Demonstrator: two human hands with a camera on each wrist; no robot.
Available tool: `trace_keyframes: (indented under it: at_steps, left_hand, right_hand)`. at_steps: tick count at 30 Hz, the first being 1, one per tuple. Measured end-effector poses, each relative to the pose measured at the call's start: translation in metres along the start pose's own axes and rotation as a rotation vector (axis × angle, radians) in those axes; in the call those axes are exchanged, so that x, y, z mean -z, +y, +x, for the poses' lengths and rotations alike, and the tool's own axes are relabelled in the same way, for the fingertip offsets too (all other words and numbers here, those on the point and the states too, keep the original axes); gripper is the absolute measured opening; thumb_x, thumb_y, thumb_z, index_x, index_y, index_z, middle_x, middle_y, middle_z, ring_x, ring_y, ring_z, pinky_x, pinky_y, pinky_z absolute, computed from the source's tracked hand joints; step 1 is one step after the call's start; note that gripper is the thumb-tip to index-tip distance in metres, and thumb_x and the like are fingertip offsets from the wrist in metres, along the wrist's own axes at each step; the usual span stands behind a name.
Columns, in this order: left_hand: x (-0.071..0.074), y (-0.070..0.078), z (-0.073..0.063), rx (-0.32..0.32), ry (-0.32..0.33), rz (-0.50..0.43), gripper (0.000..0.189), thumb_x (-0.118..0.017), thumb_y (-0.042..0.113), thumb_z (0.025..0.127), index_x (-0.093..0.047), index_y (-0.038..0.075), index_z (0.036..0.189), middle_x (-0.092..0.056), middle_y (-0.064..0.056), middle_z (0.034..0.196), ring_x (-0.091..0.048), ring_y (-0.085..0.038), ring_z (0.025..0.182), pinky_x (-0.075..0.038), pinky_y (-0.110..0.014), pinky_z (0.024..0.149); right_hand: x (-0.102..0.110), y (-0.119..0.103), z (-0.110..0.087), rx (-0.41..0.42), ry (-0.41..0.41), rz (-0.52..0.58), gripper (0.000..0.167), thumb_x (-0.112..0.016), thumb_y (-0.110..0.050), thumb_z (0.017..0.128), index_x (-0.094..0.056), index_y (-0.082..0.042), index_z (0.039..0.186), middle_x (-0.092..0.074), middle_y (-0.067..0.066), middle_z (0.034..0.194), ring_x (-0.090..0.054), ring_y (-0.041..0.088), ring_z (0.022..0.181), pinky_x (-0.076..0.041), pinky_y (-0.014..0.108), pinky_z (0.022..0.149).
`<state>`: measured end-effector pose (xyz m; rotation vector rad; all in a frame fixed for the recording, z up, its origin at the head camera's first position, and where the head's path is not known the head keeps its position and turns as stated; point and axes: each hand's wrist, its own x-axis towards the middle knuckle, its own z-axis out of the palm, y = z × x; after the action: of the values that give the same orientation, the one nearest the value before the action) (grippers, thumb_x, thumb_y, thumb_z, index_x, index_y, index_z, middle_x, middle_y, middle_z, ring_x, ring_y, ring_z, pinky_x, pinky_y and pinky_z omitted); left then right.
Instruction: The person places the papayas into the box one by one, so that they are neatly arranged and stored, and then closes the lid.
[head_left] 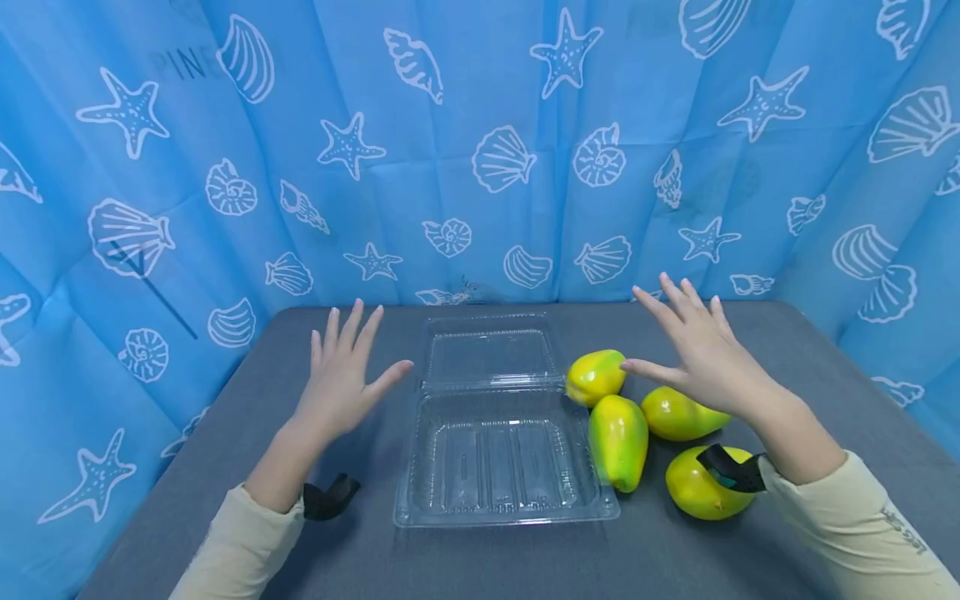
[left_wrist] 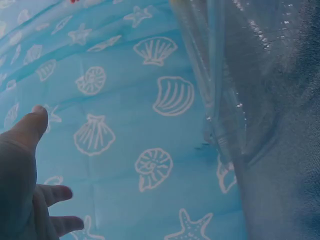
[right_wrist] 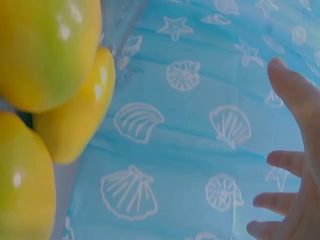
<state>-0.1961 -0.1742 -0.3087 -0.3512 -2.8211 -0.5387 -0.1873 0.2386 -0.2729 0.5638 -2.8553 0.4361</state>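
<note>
My left hand (head_left: 335, 383) is held up left of a clear plastic clamshell box (head_left: 420, 521), fingers spread and nothing in it. On the other side my right hand (head_left: 705, 358) hovers with fingers apart, also holding nothing; in the head view its thumb overlaps a yellow-green mango (head_left: 596, 375). Another mango (head_left: 618, 442) lies against the box's right side. Two more, a mango (head_left: 678, 414) and a mango (head_left: 705, 492), lie below the right hand and wrist. The box stands with its lid (head_left: 487, 354) folded back, away from me. In the right wrist view, mangoes (right_wrist: 45, 50) fill the left edge.
A grey cloth (head_left: 495, 562) covers the table. Behind and around it hangs a blue curtain (head_left: 457, 100) printed with white shells and starfish. Black straps (head_left: 330, 497) sit at both wrists.
</note>
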Motion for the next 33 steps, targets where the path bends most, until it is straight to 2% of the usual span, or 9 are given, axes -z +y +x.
trace_keyframes:
  at_steps: [3,6,9,13,16,20,27,33]
  left_hand:
    - [0.004,-0.001,-0.001,0.017,-0.043,-0.086,0.081,-0.047,0.059,0.089,-0.016,0.017,0.151,-0.007,-0.015,0.158,0.003,-0.041,0.145,0.002,-0.065,0.113]
    - [0.006,-0.004,-0.003,0.039,-0.087,-0.162,0.078,-0.047,0.057,0.09,-0.019,0.015,0.15,-0.011,-0.016,0.157,-0.002,-0.041,0.145,-0.005,-0.065,0.113]
    - [0.006,-0.009,-0.006,0.058,-0.13,-0.225,0.076,-0.047,0.055,0.091,-0.021,0.014,0.149,-0.014,-0.017,0.156,-0.009,-0.041,0.144,-0.014,-0.066,0.111]
    - [0.001,-0.015,-0.01,0.068,-0.178,-0.287,0.076,-0.048,0.054,0.091,-0.022,0.012,0.149,-0.018,-0.018,0.155,-0.017,-0.04,0.142,-0.021,-0.064,0.11]
    - [-0.005,-0.02,-0.014,0.077,-0.215,-0.307,0.076,-0.049,0.054,0.091,-0.022,0.012,0.148,-0.02,-0.018,0.154,-0.019,-0.04,0.142,-0.024,-0.063,0.109]
    - [-0.013,-0.025,-0.02,0.069,-0.274,-0.324,0.077,-0.05,0.054,0.09,-0.022,0.012,0.149,-0.022,-0.019,0.153,-0.021,-0.041,0.141,-0.025,-0.064,0.108]
    - [-0.025,-0.029,-0.026,-0.004,-0.362,-0.364,0.075,-0.056,0.049,0.089,-0.025,0.013,0.148,-0.027,-0.017,0.152,-0.028,-0.041,0.138,-0.031,-0.062,0.105]
    - [-0.032,-0.031,-0.03,-0.019,-0.447,-0.399,0.075,-0.059,0.045,0.089,-0.026,0.011,0.147,-0.028,-0.019,0.151,-0.033,-0.043,0.135,-0.035,-0.061,0.103]
  right_hand:
    - [0.006,0.01,-0.003,0.009,-0.02,0.089,0.086,-0.066,-0.042,0.084,-0.02,-0.01,0.149,-0.006,0.027,0.155,0.002,0.049,0.141,0.006,0.071,0.108]
    - [0.01,0.02,-0.007,-0.02,-0.075,0.166,0.083,-0.067,-0.039,0.084,-0.023,-0.01,0.148,-0.007,0.027,0.155,0.002,0.048,0.142,0.006,0.069,0.109]
    - [0.012,0.031,-0.011,-0.055,-0.124,0.195,0.082,-0.068,-0.04,0.084,-0.025,-0.01,0.147,-0.011,0.026,0.154,-0.005,0.049,0.141,-0.008,0.073,0.106]
    - [0.01,0.045,-0.018,-0.057,-0.139,0.187,0.079,-0.068,-0.038,0.083,-0.03,-0.007,0.145,-0.024,0.026,0.15,-0.023,0.05,0.134,-0.028,0.073,0.094]
    - [0.007,0.056,-0.022,-0.066,-0.147,0.191,0.075,-0.068,-0.035,0.084,-0.033,-0.005,0.143,-0.031,0.027,0.145,-0.03,0.049,0.129,-0.032,0.069,0.093]
    - [0.003,0.071,-0.028,-0.1,-0.18,0.208,0.073,-0.067,-0.033,0.086,-0.032,-0.004,0.143,-0.032,0.029,0.144,-0.033,0.051,0.126,-0.035,0.07,0.09]
    - [-0.009,0.101,-0.04,-0.073,-0.264,0.358,0.068,-0.062,-0.018,0.089,-0.027,0.004,0.143,-0.029,0.035,0.143,-0.033,0.057,0.123,-0.034,0.071,0.09]
    - [-0.02,0.12,-0.047,-0.082,-0.31,0.432,0.065,-0.059,-0.017,0.091,-0.026,0.004,0.143,-0.03,0.034,0.143,-0.035,0.057,0.123,-0.042,0.064,0.091]
